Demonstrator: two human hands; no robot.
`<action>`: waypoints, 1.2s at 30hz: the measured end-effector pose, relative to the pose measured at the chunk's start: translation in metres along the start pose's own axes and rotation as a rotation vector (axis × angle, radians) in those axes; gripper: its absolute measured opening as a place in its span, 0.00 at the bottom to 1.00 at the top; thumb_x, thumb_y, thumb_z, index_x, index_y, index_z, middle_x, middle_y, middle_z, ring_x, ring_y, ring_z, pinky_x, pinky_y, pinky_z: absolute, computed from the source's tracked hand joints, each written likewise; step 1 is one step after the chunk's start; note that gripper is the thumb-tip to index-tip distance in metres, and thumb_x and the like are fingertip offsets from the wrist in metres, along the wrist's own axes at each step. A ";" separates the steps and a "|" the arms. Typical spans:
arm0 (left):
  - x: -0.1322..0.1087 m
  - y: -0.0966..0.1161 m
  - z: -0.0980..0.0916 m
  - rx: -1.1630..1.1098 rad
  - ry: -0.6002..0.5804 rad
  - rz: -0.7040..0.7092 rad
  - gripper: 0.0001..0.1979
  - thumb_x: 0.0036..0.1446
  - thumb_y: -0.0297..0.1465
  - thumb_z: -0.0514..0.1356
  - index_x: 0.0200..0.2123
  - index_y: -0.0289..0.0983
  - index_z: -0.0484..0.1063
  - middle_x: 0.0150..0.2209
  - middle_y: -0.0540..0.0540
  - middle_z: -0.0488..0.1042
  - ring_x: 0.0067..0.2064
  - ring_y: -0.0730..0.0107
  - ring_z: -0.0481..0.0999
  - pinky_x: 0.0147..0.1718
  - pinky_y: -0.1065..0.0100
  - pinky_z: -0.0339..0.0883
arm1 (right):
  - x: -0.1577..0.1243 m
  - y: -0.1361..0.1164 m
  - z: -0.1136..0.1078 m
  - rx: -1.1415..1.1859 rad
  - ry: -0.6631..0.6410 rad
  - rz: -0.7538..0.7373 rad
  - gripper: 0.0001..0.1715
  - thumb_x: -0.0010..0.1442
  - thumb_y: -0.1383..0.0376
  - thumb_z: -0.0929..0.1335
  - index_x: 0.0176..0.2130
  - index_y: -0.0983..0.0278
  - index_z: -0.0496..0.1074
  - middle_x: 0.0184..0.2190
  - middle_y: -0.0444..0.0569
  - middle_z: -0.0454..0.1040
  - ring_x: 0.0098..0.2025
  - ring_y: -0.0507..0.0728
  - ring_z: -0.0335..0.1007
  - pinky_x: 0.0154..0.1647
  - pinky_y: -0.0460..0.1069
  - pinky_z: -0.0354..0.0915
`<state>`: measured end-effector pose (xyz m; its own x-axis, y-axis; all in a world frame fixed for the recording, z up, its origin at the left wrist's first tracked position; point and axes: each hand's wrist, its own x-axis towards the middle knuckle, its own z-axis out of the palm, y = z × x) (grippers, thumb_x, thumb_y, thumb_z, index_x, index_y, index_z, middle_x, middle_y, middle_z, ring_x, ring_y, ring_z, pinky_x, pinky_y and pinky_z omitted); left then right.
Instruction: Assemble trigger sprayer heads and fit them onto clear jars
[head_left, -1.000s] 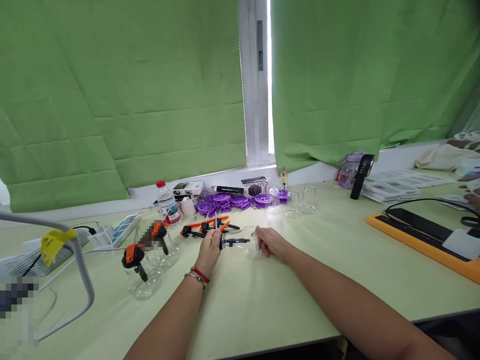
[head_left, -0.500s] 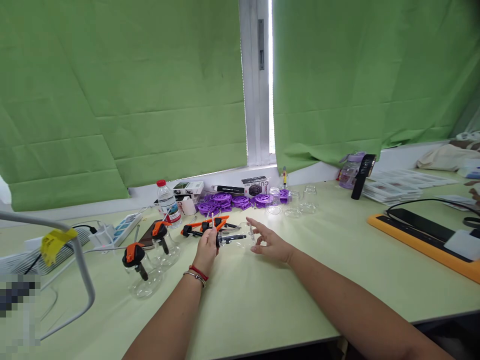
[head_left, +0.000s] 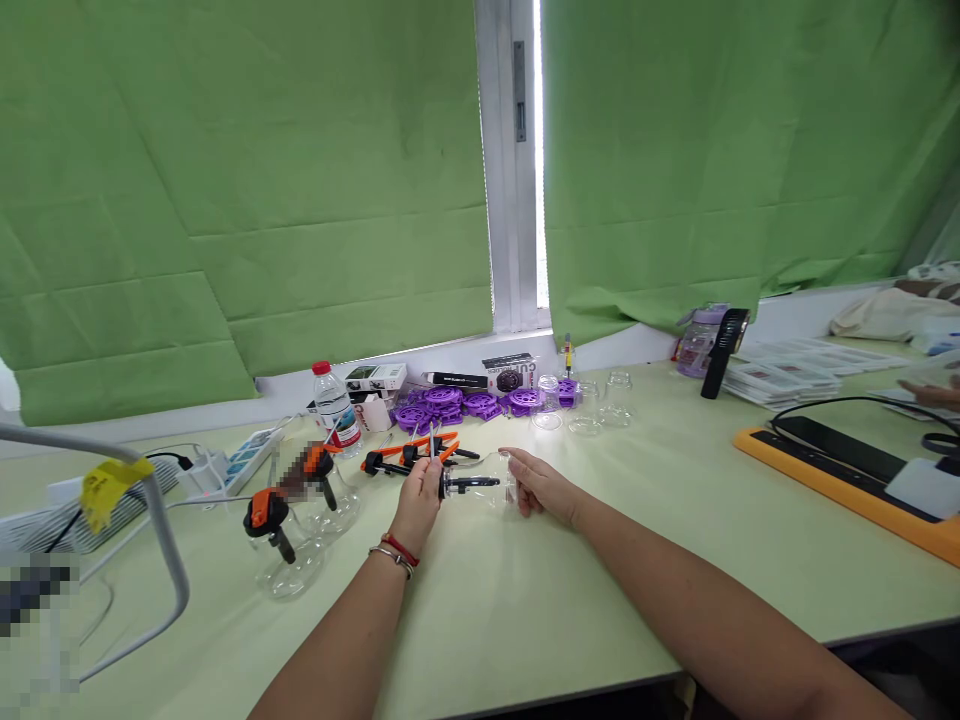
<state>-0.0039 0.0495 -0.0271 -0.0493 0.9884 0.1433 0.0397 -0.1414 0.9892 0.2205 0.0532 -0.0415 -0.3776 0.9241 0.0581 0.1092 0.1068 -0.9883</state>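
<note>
My left hand (head_left: 420,500) is closed around the black neck end of a clear small bottle (head_left: 491,488) that lies sideways just above the pale green table (head_left: 525,600). My right hand (head_left: 538,482) grips the bottle's clear body from the right. A black dip tube runs inside the bottle. Just behind my hands lie orange and black spray heads (head_left: 409,453). Left of my left hand stand two clear bottles with orange and black spray tops (head_left: 279,540).
A water bottle with a red cap (head_left: 334,405), small boxes, purple discs (head_left: 457,402) and clear jars (head_left: 592,405) line the back by the green curtain. A power strip (head_left: 232,462) and grey frame sit left. An orange tray (head_left: 855,480) lies right; another person's hand (head_left: 930,392) shows at far right.
Half a second ago my right hand was open and off the bottle; now it grips the bottle's body again, as it did one second ago. My left hand has kept its hold.
</note>
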 end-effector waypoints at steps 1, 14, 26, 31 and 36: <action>0.000 0.000 0.000 -0.001 -0.003 -0.002 0.21 0.53 0.51 0.56 0.29 0.38 0.66 0.21 0.56 0.59 0.22 0.78 0.57 0.20 0.74 0.50 | 0.001 0.001 0.000 -0.004 -0.004 0.006 0.41 0.60 0.40 0.57 0.63 0.61 0.54 0.22 0.42 0.69 0.18 0.49 0.65 0.15 0.43 0.50; 0.004 -0.004 -0.004 -0.042 0.068 -0.078 0.22 0.52 0.53 0.56 0.29 0.39 0.63 0.20 0.57 0.57 0.20 0.79 0.57 0.19 0.76 0.50 | -0.005 -0.004 0.000 -0.337 0.012 -0.417 0.54 0.50 0.58 0.74 0.66 0.48 0.44 0.66 0.51 0.48 0.58 0.61 0.57 0.47 0.54 0.64; 0.003 -0.006 -0.004 -0.020 0.043 -0.020 0.22 0.53 0.52 0.55 0.30 0.37 0.68 0.19 0.56 0.59 0.19 0.78 0.57 0.18 0.74 0.48 | -0.004 -0.006 -0.003 -0.238 -0.009 -0.256 0.43 0.52 0.52 0.72 0.61 0.52 0.53 0.51 0.52 0.62 0.43 0.55 0.63 0.38 0.50 0.64; 0.000 -0.001 -0.002 -0.005 0.034 0.002 0.22 0.52 0.52 0.56 0.29 0.37 0.66 0.19 0.57 0.59 0.19 0.79 0.57 0.18 0.74 0.49 | -0.003 -0.006 -0.002 -0.115 -0.037 -0.211 0.38 0.53 0.52 0.71 0.59 0.52 0.55 0.48 0.49 0.61 0.30 0.47 0.61 0.36 0.49 0.65; 0.000 0.003 -0.001 0.025 0.023 0.018 0.24 0.51 0.54 0.56 0.27 0.38 0.63 0.18 0.58 0.56 0.19 0.79 0.56 0.18 0.74 0.48 | -0.003 -0.007 -0.001 -0.020 -0.040 -0.150 0.37 0.53 0.52 0.71 0.58 0.53 0.55 0.47 0.49 0.61 0.30 0.48 0.63 0.30 0.48 0.65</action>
<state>-0.0043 0.0489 -0.0245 -0.0718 0.9842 0.1620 0.0657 -0.1574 0.9853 0.2212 0.0503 -0.0346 -0.4277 0.8818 0.1988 0.0674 0.2504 -0.9658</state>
